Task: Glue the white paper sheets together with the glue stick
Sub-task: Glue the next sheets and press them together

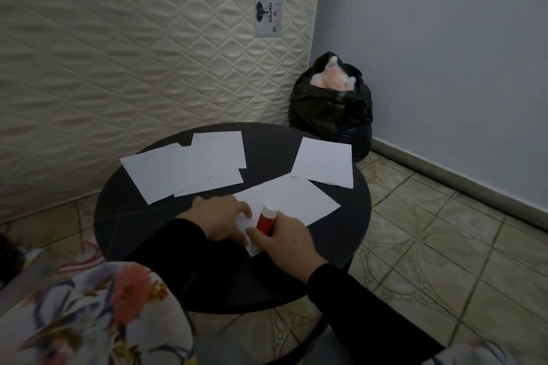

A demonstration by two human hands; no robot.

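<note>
The right hand (pixel 289 241) grips a red glue stick (pixel 266 221) tilted over the nearest white paper sheet (pixel 292 200), while the left hand (pixel 221 216) presses flat on that sheet's near corner. Farther across the round black table (pixel 124 216) lie overlapping sheets (pixel 189 167) at left and a separate sheet (pixel 323 161) at right.

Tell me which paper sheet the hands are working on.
The nearest sheet, at the table's front edge: the left hand presses on its near corner and the right hand holds the red glue stick over it. The others lie untouched farther back.

five paper sheets (pixel 323 161), one glue stick (pixel 265 219)
</note>
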